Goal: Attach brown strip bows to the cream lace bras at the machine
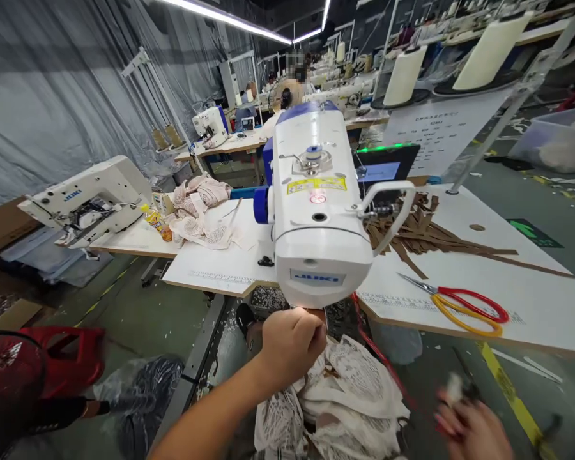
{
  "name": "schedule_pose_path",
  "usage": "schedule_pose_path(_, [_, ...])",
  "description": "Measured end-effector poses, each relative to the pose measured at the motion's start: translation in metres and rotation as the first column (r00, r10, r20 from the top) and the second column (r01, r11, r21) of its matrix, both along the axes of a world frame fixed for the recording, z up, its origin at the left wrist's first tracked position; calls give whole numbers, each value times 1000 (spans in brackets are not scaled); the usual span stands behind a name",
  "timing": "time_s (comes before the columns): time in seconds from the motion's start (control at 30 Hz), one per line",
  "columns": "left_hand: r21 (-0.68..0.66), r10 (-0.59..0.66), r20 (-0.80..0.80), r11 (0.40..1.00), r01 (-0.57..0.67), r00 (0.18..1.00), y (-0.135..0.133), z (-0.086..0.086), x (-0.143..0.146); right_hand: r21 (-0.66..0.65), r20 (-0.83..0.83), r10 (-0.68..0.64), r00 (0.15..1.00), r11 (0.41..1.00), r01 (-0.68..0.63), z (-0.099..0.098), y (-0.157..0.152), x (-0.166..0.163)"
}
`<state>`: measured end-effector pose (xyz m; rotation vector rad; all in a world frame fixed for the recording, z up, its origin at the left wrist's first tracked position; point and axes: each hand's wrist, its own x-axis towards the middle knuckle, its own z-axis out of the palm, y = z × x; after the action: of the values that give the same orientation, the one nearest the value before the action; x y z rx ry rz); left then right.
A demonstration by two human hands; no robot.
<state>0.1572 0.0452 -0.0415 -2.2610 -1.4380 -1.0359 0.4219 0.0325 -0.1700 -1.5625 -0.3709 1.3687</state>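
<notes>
My left hand (291,345) is closed in a pinch just under the head of the white sewing machine (316,211), near the needle area; what the fingers hold is hidden. White lace fabric (335,396) lies bunched below it. My right hand (469,425) is low at the right and blurred by motion; it seems to carry something small and dark. Red and yellow scissors (460,306) lie on the white table (531,287) to the right of the machine.
Brown strips (426,233) lie behind the machine beside a lit screen (386,169). Another sewing machine (86,201) stands on the left table with pink fabric (199,204). A red stool (67,358) is lower left. A person sits at a station far back.
</notes>
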Motion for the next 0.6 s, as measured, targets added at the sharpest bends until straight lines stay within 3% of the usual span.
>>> schedule_pose_path(0.03, [-4, 3, 1, 1000, -3, 1000, -1, 1, 0, 79, -70, -6, 998, 997, 11, 10, -6, -14])
schedule_pose_path(0.1, [-26, 5, -2, 1000, -5, 1000, -3, 0, 1, 97, -323, 188, 928, 981, -165, 35, -21, -42])
schedule_pose_path(0.2, [-80, 4, 21, 997, -2, 1000, -3, -3, 3, 139, -608, 434, 665, 883, -449, 70, -28, -82])
schedule_pose_path(0.23, [-100, -2, 40, 995, 6, 999, -2, -5, 4, 184, -660, 477, 580, 852, -490, 77, -27, -93])
schedule_pose_path(0.3, [-121, -15, 73, 992, 24, 997, -2, -7, 5, 255, -703, 502, 504, 840, -480, 87, -24, -110])
schedule_pose_path(0.6, [-94, -85, 49, 992, 89, 995, -10, -9, 5, 331, -686, 468, 556, 882, -335, 94, -22, -125])
